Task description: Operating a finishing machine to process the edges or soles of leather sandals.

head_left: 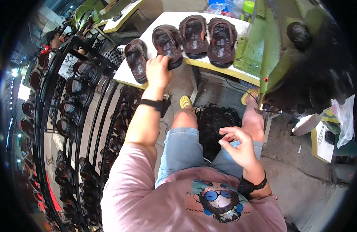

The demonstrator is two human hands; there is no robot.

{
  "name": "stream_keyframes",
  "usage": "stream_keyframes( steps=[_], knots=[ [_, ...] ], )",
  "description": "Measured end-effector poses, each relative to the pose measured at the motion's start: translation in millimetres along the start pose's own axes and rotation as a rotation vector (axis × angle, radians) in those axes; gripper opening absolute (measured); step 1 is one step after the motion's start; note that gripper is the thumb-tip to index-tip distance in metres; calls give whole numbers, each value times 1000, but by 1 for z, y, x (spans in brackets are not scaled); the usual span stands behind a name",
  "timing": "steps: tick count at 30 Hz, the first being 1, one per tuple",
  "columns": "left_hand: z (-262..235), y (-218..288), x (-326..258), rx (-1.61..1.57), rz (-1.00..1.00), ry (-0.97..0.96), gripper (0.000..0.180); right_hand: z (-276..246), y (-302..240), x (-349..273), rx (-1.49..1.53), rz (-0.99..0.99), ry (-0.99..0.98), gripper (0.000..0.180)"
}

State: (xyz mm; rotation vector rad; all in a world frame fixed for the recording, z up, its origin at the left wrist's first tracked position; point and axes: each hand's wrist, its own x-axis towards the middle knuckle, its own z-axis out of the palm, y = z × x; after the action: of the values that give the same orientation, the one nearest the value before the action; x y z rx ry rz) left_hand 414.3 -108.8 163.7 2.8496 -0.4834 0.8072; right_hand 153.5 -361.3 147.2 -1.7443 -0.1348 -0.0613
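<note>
Four is avoided here by saying several dark brown sandals stand side by side on a white-topped table (pixel 163 21), toes away from me. My left hand (pixel 158 71) reaches forward to the table's near edge, its fingers closed at the heel of the second sandal from the left (pixel 166 41). Just beside that hand is the leftmost sandal (pixel 136 61). To the right stand a third sandal (pixel 194 36) and the rightmost sandal (pixel 221 41). My right hand (pixel 239 146) hovers over my right thigh, fingers loosely spread and holding nothing.
A black rack (pixel 41 116) loaded with sandals runs along my left. At right stands a green machine (pixel 273 42) beside the table. A heap of black trimmings (pixel 217 123) lies between my legs. Behind the table is a green-lidded bottle (pixel 247 9).
</note>
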Motion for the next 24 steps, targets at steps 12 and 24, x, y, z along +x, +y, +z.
stream_keyframes(
  steps=[12,24],
  knots=[
    [-151,137,-102,-1563,86,-751,81,-39,-10,-2,-49,-386,-84,68],
    [-102,257,-147,-2103,-537,-503,36,-59,0,-111,29,-138,-239,75]
  ],
)
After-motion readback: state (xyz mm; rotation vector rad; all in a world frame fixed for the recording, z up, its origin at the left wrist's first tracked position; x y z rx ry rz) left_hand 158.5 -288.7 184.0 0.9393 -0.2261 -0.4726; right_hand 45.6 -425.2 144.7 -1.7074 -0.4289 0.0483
